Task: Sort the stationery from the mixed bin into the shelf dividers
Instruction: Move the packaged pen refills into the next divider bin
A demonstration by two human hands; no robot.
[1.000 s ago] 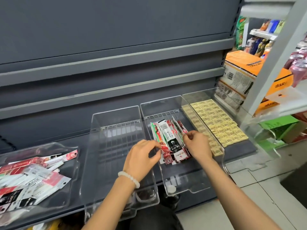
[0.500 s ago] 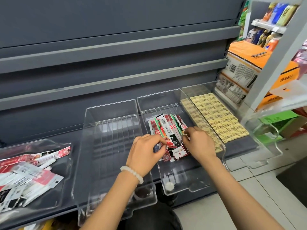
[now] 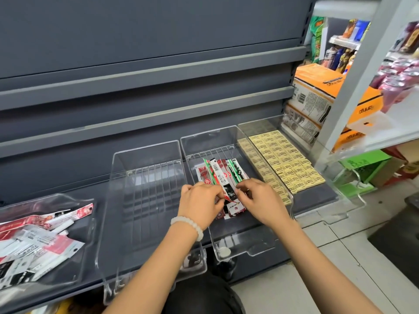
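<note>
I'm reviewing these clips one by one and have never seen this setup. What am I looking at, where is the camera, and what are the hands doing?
There is no machine here: a person works with bare hands, filmed by a wide-angle camera worn on the head, looking down at a grey shop shelf. On it stand clear plastic trays. The mixed bin at far left holds jumbled packets. The next tray shows nothing inside. In the middle tray lie the stationery packets, which the left hand and the right hand both pinch at their near ends. The far right tray holds rows of yellow erasers.
</note>
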